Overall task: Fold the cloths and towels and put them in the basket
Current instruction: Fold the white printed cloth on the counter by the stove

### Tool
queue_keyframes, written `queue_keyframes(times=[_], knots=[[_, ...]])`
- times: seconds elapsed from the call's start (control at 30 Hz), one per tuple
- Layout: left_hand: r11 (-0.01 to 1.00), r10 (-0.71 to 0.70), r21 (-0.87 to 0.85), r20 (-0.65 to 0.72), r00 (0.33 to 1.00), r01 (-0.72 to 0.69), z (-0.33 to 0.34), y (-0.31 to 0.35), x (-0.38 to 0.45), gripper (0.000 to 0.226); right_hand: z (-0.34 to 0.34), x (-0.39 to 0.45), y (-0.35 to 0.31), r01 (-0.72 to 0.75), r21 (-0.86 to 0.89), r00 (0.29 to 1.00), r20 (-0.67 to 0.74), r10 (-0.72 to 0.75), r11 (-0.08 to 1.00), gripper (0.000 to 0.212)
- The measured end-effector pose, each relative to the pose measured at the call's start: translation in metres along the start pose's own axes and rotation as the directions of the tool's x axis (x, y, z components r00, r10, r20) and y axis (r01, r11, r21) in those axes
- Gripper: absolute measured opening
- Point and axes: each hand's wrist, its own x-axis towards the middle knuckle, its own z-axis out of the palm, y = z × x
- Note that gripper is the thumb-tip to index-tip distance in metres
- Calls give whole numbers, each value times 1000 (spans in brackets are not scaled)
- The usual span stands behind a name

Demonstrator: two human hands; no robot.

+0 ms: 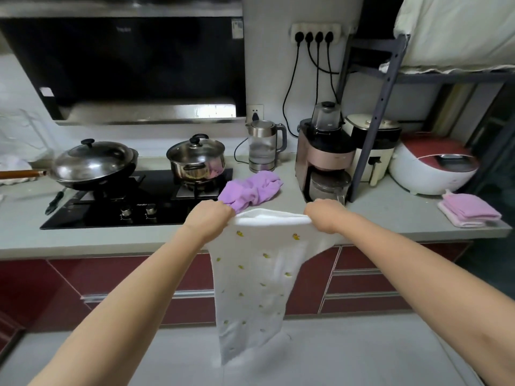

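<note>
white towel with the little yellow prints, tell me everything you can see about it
The white towel looks like soft cloth, dotted with small yellow and green motifs. It is held up in the air in front of the counter edge, hanging long and narrow toward the floor, its lower end tapering unevenly. Its top edge looks doubled over into a thick band stretched between the two hands: the left hand grips one top corner, the right hand the other. Nothing else visibly touches it.

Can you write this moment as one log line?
left hand: holds white towel | right hand: holds towel | purple cloth: unfolded on counter
</note>
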Motion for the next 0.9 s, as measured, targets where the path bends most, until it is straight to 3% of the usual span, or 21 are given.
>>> queue_keyframes(times=[0.13, 0.23, 0.37, 0.57, 0.73, 0.9], knots=[[990, -144, -4, -54, 988, 144, -22, -19, 20, 27, -23, 18, 8, -96, 74, 977, -181, 108, 993, 31], [982, -185, -58, -163, 969, 178, -36, -34, 38, 29, -44, 27, 13, -164, 144, 919, -338, 204, 976, 30], [935, -301, -267, -245, 922, 234, -50, -46, 63, 33, -64, 48, 20, -221, 61, 846, -486, 222, 973, 31], [836, -441, -484, -307, 843, 261, -44, -65, 119, 33, -88, 110, 41, -283, -96, 810, -557, 185, 954, 32], [856, -445, -427, -321, 836, 292, -31, -93, 191, 42, -95, 187, 63, -314, -160, 804, -569, 173, 936, 47], [897, -394, -339, -325, 860, 283, -10, -124, 293, 50, -104, 287, 105, -323, -201, 781, -609, 140, 925, 28]])
